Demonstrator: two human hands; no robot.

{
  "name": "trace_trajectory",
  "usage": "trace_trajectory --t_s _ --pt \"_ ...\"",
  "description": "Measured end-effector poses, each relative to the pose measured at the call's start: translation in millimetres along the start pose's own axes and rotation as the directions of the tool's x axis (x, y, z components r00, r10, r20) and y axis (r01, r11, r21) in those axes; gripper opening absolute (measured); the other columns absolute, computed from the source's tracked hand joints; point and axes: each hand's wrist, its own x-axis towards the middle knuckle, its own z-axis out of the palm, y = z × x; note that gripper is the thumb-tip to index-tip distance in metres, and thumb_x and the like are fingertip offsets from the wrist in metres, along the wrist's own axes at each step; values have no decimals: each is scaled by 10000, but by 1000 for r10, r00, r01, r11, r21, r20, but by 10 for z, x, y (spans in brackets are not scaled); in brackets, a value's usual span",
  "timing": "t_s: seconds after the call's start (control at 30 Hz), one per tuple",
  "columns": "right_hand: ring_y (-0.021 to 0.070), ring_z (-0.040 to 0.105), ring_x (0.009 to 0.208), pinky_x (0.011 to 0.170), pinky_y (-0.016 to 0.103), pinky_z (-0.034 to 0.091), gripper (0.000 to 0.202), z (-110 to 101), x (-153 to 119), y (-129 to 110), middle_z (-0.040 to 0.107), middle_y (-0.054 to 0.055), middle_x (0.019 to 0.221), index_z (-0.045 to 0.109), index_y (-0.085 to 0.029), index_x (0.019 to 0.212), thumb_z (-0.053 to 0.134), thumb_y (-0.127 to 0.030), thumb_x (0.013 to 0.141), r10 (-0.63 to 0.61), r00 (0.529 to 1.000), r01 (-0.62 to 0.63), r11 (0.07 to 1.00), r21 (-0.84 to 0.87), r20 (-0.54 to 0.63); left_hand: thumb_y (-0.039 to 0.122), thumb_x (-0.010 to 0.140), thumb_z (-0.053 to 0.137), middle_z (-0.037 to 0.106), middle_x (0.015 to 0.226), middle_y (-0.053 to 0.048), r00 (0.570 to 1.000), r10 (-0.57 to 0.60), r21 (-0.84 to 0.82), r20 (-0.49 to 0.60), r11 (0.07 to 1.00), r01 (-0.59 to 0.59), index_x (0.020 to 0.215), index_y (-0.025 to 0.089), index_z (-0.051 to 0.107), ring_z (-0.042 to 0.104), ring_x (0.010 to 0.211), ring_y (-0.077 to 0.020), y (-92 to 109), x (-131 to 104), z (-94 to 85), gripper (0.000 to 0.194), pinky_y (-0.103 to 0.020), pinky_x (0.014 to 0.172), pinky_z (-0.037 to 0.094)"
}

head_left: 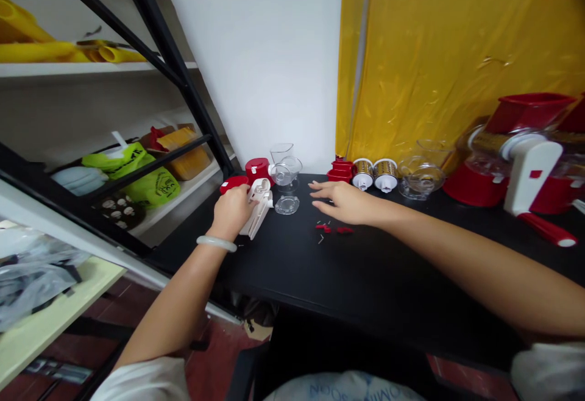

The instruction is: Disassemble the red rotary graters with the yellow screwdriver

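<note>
My left hand [232,213], with a pale bangle at the wrist, is closed at the left of the table against a long white plastic crank arm [259,211]; its thumb meets the arm's side. Just behind the fingers is a red plastic part [234,183]. My right hand [336,201] hovers palm down over the table, fingers spread, holding nothing. Nearest to it are small red pieces [325,228] and a few tiny metal screws [320,239]. A clear round disc [287,205] lies between my hands.
Along the wall stand a red base [258,169], a clear hopper [286,169], red containers [340,170], two grater drums [384,175] and another clear housing [421,178]. An assembled red-and-white rotary grater [532,163] stands at right. A black-framed shelf [183,78] borders the left.
</note>
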Motion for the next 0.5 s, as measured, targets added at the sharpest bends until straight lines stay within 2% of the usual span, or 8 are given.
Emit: trace_trajectory --t_s 0.07,0.23,0.3,0.37,0.43,0.47,0.5 --pt "304 574 1337 1128 490 458 391 -54 -93 48 610 195 1415 721 -109 1242 527 -328 985 8 1000 -8 1000 -20 -8 389 875 618 717 1086 -176 1000 -19 -6 -23 1000 19 1218 137 591 696 1015 -354 20 -15 4 426 -401 820 544" --pt "303 592 1318 1123 487 464 400 -178 -318 107 640 202 1378 730 -94 1225 514 -334 988 -4 1000 2 997 -72 -30 403 891 590 686 1131 -190 998 -5 19 -57 1000 6 1134 124 601 689 1017 -356 30 -67 7 370 -399 786 538" --pt "301 612 1295 1114 493 471 362 -315 -434 126 659 175 1364 749 -133 1191 522 -322 982 -7 997 -2 994 -113 -77 446 910 552 692 1109 -179 997 -19 23 -76 1000 21 1138 137 602 693 994 -359 24 -98 -44 387 -401 750 531" --pt "289 644 1251 1096 488 485 313 -546 -576 179 698 137 1316 765 -181 1142 531 -301 973 7 984 -37 985 -169 -176 490 932 499 699 1084 -166 992 -39 28 -121 999 43 1144 157 607 697 968 -359 19 -138 -141 410 -394 712 517" --pt "279 663 1206 1080 478 489 275 -857 -750 287 724 125 1245 763 -196 1097 542 -287 961 30 934 -125 961 -247 -355 515 945 464 708 1066 -154 984 -49 26 -173 998 55 1150 174 611 700 944 -356 27 -186 -271 424 -379 678 495" --pt "279 662 1191 1075 478 484 262 -1029 -849 365 724 134 1216 755 -188 1081 550 -289 954 40 883 -197 936 -292 -468 529 947 454 714 1050 -151 980 -59 26 -192 998 65 1147 180 614 701 923 -357 39 -211 -341 433 -374 660 481" --pt "285 644 1202 1081 481 468 255 -1202 -955 458 708 152 1211 743 -172 1075 559 -291 945 43 812 -284 900 -330 -582 542 948 444 720 1036 -149 975 -67 23 -210 997 73 1143 187 617 700 902 -360 59 -237 -410 441 -371 645 466"
